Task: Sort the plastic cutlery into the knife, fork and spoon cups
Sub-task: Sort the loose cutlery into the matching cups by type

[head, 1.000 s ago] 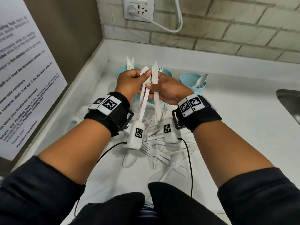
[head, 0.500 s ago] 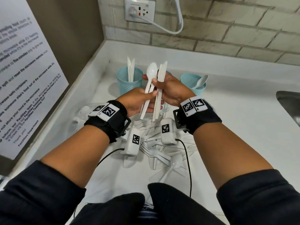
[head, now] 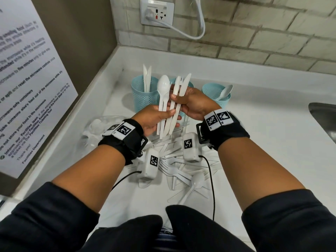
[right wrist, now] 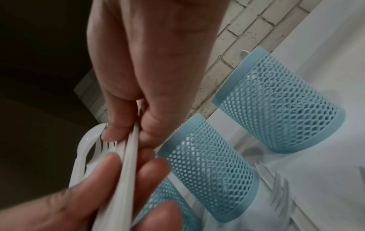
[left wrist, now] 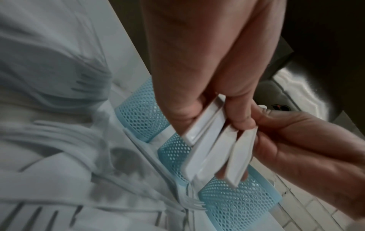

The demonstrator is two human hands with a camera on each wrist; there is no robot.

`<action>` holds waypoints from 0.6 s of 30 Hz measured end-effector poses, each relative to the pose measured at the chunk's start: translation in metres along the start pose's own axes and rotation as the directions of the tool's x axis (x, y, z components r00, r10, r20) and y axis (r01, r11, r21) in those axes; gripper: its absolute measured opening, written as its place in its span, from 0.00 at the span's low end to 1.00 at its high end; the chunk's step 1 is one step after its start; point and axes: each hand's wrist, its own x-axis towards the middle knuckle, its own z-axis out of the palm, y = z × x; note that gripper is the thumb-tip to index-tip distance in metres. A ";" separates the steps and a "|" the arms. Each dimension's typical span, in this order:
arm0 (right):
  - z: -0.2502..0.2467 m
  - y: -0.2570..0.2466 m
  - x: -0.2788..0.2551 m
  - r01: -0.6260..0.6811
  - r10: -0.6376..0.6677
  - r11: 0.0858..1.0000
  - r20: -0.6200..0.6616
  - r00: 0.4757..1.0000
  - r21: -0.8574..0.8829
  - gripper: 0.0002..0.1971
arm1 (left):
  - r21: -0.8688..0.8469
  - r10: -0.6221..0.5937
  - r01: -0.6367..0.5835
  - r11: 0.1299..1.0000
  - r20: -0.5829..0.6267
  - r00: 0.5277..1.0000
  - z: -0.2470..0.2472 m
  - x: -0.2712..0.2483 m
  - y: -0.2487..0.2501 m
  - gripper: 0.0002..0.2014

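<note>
In the head view my left hand (head: 169, 115) grips the handles of a fanned bundle of white plastic cutlery (head: 170, 110) in front of the cups. A spoon (head: 163, 86) stands at the bundle's left. My right hand (head: 174, 99) pinches the knife and fork pieces (head: 182, 86) on the bundle's right. The left blue mesh cup (head: 144, 97) holds knives, and the right cup (head: 216, 93) holds a spoon. The middle cup (right wrist: 207, 164) is mostly hidden behind my hands. More loose cutlery (head: 181, 171) lies on the counter under my wrists.
A white counter (head: 263, 151) runs to a brick wall with a socket and cable (head: 157, 11). A steel sink (head: 323, 117) is at the right edge. A printed notice (head: 27, 88) hangs on the left wall, and clear plastic wrap (head: 96, 128) lies beside my left wrist.
Both hands have drawn back from over the cups toward me. The bundle has fanned out, with the spoon now apart from the pieces my right hand pinches.
</note>
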 end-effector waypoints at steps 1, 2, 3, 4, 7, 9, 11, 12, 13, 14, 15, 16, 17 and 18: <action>-0.001 -0.001 0.000 -0.008 0.008 1.000 -0.004 1.000 0.018 0.11 | -0.001 0.003 -0.003 1.000 0.002 1.000 -0.001 0.000 0.000 0.07; 0.000 -0.002 -0.001 -0.013 0.013 1.000 -0.005 1.000 0.027 0.12 | -0.007 0.006 -0.006 1.000 0.001 1.000 -0.002 0.000 -0.001 0.07; 0.001 -0.003 -0.002 -0.018 0.018 0.999 -0.012 1.000 0.034 0.14 | -0.017 0.007 -0.007 1.000 -0.001 1.000 -0.002 -0.001 -0.001 0.07; 0.002 -0.003 -0.002 -0.023 0.023 0.999 -0.015 1.000 0.036 0.16 | -0.025 0.007 -0.007 1.000 -0.003 1.000 -0.003 -0.001 -0.001 0.08; 0.003 -0.003 -0.001 -0.029 0.030 0.999 -0.035 0.999 0.027 0.11 | -0.034 0.006 -0.006 0.999 -0.009 1.000 -0.004 -0.003 -0.001 0.08; 0.003 -0.004 0.000 -0.037 0.037 0.999 -0.070 0.997 0.005 0.08 | -0.036 0.010 -0.011 0.999 -0.010 1.000 -0.005 -0.003 -0.001 0.09; 0.005 -0.006 -0.001 -0.049 0.048 0.999 -0.106 0.993 -0.007 0.10 | -0.036 0.002 -0.002 0.999 0.000 1.000 -0.005 -0.004 0.000 0.10; 0.006 -0.007 -0.001 -0.056 0.054 0.998 -0.119 0.991 -0.009 0.11 | -0.039 -0.007 0.008 0.999 0.007 1.000 -0.005 -0.005 0.001 0.10; 0.006 -0.008 0.000 -0.060 0.057 0.998 -0.133 0.990 -0.014 0.12 | -0.041 -0.019 0.020 0.999 0.015 1.000 -0.005 -0.006 0.001 0.10; 0.007 -0.009 0.000 -0.058 0.054 0.998 -0.151 0.987 -0.024 0.13 | -0.036 -0.032 0.033 0.999 0.021 0.999 -0.005 -0.007 0.002 0.10; 0.007 -0.010 0.001 -0.051 0.043 0.998 -0.179 0.983 -0.039 0.12 | -0.021 -0.045 0.045 0.999 0.026 0.999 -0.005 -0.008 0.003 0.10; 0.007 -0.010 0.002 -0.040 0.028 0.998 -0.208 0.978 -0.054 0.11 | 0.001 -0.055 0.055 0.998 0.029 0.998 -0.005 -0.008 0.005 0.10; 0.008 -0.010 0.003 -0.026 0.010 0.998 -0.233 0.972 -0.064 0.10 | 0.022 -0.062 0.062 0.998 0.032 0.998 -0.005 -0.008 0.006 0.11; 0.008 -0.010 0.004 -0.014 -0.004 0.997 -0.257 0.967 -0.071 0.09 | 0.035 -0.066 0.065 0.997 0.037 0.997 -0.005 -0.009 0.007 0.10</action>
